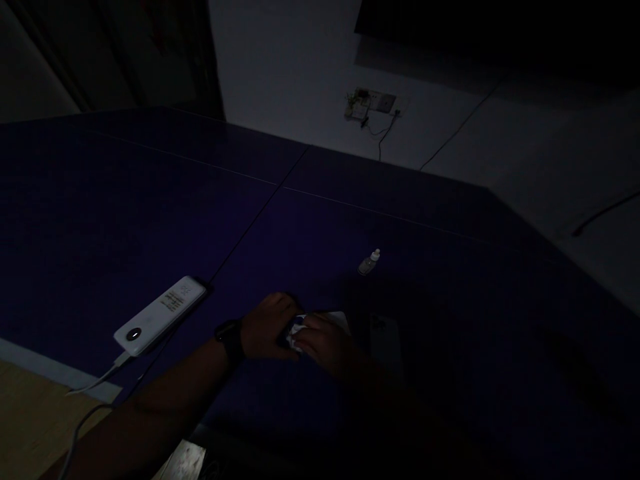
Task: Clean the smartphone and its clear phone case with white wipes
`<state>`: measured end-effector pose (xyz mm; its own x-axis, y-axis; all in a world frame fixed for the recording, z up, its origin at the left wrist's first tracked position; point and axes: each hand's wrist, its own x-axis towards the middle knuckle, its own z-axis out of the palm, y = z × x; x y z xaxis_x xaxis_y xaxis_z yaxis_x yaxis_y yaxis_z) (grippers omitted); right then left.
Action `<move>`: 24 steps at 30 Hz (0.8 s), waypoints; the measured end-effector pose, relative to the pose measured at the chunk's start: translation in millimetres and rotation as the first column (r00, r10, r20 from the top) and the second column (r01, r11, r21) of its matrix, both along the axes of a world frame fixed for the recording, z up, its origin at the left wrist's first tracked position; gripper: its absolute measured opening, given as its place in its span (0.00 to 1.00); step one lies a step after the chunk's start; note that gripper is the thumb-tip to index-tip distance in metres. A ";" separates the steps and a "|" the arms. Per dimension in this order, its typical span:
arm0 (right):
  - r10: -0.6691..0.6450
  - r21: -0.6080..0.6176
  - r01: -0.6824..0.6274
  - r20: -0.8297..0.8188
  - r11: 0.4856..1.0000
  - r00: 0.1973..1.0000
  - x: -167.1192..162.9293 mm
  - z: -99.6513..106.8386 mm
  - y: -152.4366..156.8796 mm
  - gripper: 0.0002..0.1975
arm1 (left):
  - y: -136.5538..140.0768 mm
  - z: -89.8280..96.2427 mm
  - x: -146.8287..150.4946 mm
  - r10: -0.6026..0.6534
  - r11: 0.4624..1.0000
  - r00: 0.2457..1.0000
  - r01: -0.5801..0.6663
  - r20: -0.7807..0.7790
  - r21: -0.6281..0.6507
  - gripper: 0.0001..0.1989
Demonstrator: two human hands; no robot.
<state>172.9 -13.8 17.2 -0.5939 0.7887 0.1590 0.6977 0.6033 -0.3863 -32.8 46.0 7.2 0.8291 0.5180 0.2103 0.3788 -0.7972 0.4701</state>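
In the dim head view, my left hand [270,327], with a dark watch at the wrist, curls against the left side of a small dark object whose kind I cannot make out. My right hand [324,341] presses a crumpled white tissue or cloth [296,335] against it, fingers bunched together. A flat white item [341,320] shows partly behind my right hand. Just right of that hand lies a dark phone [386,343] with its camera side up. Farther back, a small clear bottle with a white cap [369,263] lies or leans on the blue surface.
A long white electronic device [160,315] with a lit oval display lies on the blue surface [280,247] at left. White and grey cables [97,381] run near my left forearm. Wall sockets with plugs [373,103] are at the back, and a dark screen [500,40] hangs above.
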 end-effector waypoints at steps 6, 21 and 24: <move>0.223 -0.015 -0.223 0.121 0.975 0.967 -4.0 6.4 8.9 0.13 | 2.2 -0.4 -0.9 -0.013 1.000 1.000 0.013 -0.004 -0.017 0.38; 0.122 0.022 -0.125 0.098 0.992 0.988 28.8 -15.7 13.1 0.12 | 3.5 1.8 -1.4 -0.044 0.999 0.999 0.045 0.019 -0.025 0.36; 0.012 0.044 -0.016 0.108 0.999 0.994 28.8 -15.6 19.7 0.13 | 4.3 1.3 -1.7 -0.047 0.998 0.999 0.048 0.025 -0.033 0.37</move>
<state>201.6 5.8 1.6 -0.6204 0.7737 0.1282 0.7252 0.6282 -0.2817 -34.5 50.3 8.5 0.8478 0.4851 0.2143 0.3288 -0.7978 0.5053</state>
